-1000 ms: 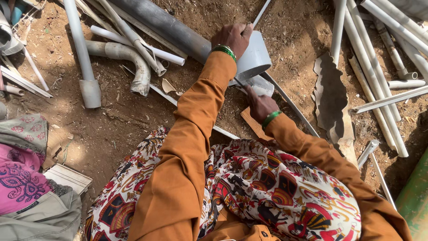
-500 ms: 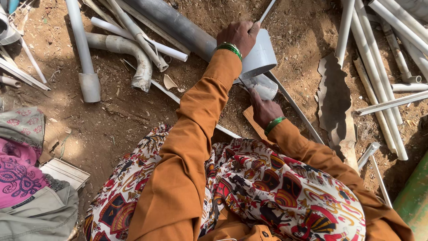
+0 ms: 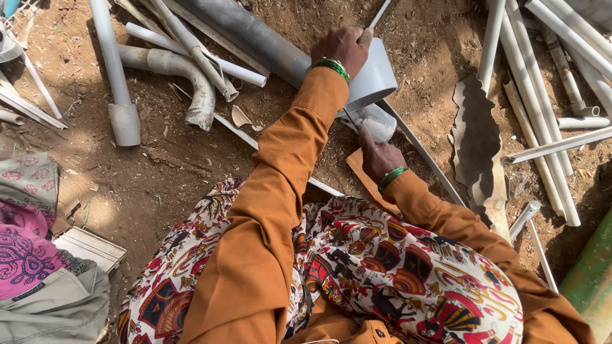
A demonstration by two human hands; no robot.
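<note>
My left hand (image 3: 344,46) is stretched forward and closed over the wide end of a large grey pipe (image 3: 376,76) lying on the dirt. A thin metal rod (image 3: 380,13) sticks out past its fingers. My right hand (image 3: 377,156) is lower, just below the pipe's mouth, and pinches a thin dark blade (image 3: 349,118) that points up against the pipe. A short whitish pipe piece (image 3: 377,122) lies just beyond its fingers. A wooden board (image 3: 364,178) lies under this hand. Both wrists carry green bangles, and both sleeves are orange.
White pipes and an elbow bend (image 3: 191,76) lie at the upper left. More long pipes (image 3: 542,127) and a jagged cut strip (image 3: 475,140) are on the right, beside a green pipe (image 3: 590,274). Folded cloth (image 3: 32,255) lies at the lower left. My patterned skirt (image 3: 382,274) fills the bottom.
Both hands keep the same grips. The view has drifted slightly, so the pipes appear a little further right and lower.
</note>
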